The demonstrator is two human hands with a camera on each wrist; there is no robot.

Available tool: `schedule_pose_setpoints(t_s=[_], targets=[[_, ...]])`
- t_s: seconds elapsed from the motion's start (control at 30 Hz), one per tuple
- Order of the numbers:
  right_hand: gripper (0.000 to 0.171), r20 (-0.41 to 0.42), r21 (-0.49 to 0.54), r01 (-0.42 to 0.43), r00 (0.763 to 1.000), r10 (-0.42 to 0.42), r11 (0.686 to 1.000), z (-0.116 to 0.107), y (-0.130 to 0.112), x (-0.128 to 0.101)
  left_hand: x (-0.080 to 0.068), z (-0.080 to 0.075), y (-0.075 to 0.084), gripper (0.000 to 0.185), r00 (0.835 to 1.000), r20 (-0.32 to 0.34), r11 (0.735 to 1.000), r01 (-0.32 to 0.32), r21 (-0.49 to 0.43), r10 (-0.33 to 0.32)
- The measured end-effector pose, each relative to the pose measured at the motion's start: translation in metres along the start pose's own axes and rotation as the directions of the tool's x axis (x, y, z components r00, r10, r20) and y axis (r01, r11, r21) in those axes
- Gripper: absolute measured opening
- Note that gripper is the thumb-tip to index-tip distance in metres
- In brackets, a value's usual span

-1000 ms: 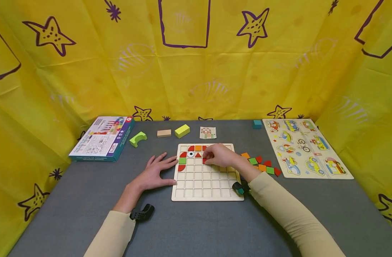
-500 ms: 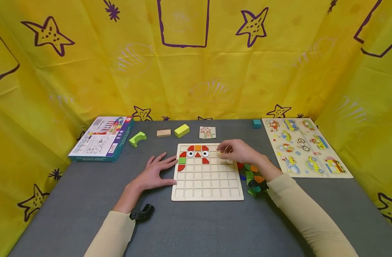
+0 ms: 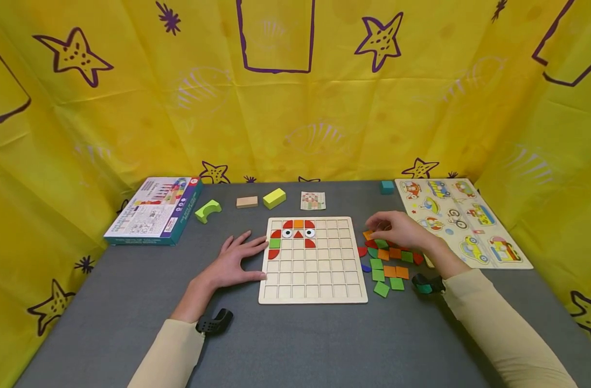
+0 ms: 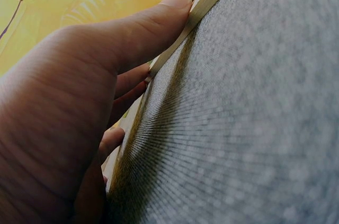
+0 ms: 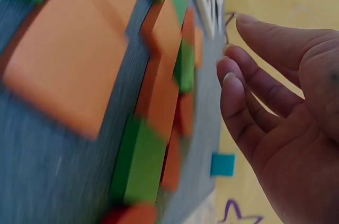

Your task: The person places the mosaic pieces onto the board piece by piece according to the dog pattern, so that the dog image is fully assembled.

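Observation:
My left hand [image 3: 237,261] lies at the left edge of a pale wooden grid board [image 3: 310,275], thumb and fingertips touching its rim. In the left wrist view, the thumb [image 4: 153,23] rests against the board's side. Red, orange and green tiles and two eye tiles [image 3: 310,233] sit in the board's upper-left cells. To the right of the board, my right hand [image 3: 399,231] hovers over loose tiles [image 3: 389,271], its fingers loosely bent. Nothing shows between thumb and fingers [image 5: 254,81] in the right wrist view. Orange tiles [image 5: 69,49] and green tiles [image 5: 140,160] lie below that hand.
Behind the board lie a small picture card [image 3: 313,200], a yellow block [image 3: 274,198], a plain wood block [image 3: 247,201] and a green arch [image 3: 208,210]. A box [image 3: 154,210] is at left. A teal cube [image 3: 387,187] and a vehicle puzzle board [image 3: 462,223] are at right.
My right hand has moved right, off the board to the loose tiles. The second eye tile and a red quarter-round tile beneath it are uncovered. My left hand has stayed put.

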State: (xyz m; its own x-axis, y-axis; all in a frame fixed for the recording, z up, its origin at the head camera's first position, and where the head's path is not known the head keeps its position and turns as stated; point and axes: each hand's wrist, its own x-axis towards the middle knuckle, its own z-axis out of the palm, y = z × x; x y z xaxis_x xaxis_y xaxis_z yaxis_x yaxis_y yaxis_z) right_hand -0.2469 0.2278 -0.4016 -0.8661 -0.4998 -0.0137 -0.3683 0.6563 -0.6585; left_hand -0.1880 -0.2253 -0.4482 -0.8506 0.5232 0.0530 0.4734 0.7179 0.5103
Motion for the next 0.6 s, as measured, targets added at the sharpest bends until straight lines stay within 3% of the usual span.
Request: schedule_pose_setpoints(t_s=[0.33,0.6], targets=[[0.023,0.026,-0.056,-0.061,0.998,0.063,0.997,-0.012,0.026,-0.019,0.0,-0.001,0.003,0.085,1.0,0.003,1.0,0.015,-0.002,-0.015],[0.02,0.037,-0.118,-0.029,0.999,0.033,0.993,-0.012,0.031,-0.02,-0.001,0.0,0.001,0.085,1.0,0.002,1.0,0.013,0.004,-0.013]])
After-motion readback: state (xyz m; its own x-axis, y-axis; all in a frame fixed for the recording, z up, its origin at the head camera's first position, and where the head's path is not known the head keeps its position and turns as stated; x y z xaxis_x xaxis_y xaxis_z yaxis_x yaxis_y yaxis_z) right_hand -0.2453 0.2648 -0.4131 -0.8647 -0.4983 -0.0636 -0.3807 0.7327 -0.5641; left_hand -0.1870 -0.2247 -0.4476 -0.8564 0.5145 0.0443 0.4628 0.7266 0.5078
